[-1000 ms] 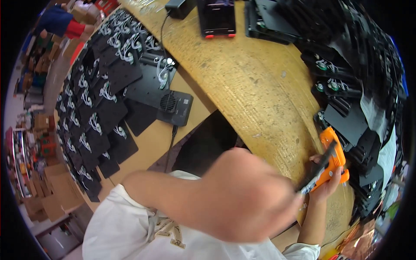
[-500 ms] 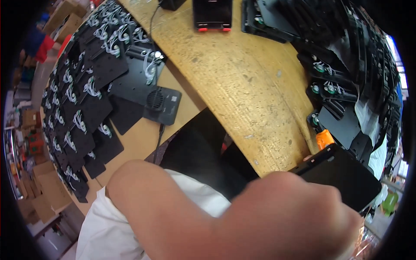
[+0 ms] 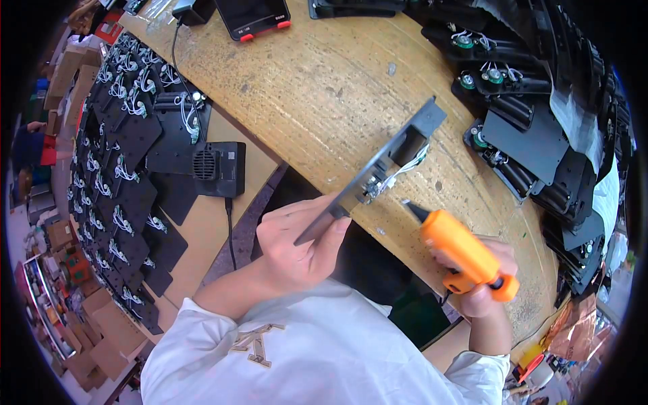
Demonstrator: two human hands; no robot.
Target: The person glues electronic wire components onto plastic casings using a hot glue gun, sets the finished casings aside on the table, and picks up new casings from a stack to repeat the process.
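Observation:
My left hand [image 3: 290, 239] grips the lower end of a flat black plastic panel [image 3: 378, 160], held edge-on and tilted above the table. Thin white wires [image 3: 410, 167] and a small circuit part [image 3: 371, 189] show on the panel's right face. My right hand [image 3: 480, 302] is wrapped round an orange hot glue gun [image 3: 460, 244]. Its dark nozzle [image 3: 415, 210] points up and left toward the wires, with a small gap between. I cannot tell whether any glue is coming out.
Many black panels with wires [image 3: 121, 169] cover a board at left. A black speaker-like box [image 3: 219, 169] lies beside them. More black housings [image 3: 520, 135] are stacked along the right of the wooden table [image 3: 304, 88]. A dark-screened device [image 3: 253, 15] stands at the back.
My left arm, stretched far right half a second ago, has drawn back with the panel now raised before me. The glue gun has come into view in my right hand, and the view has shifted.

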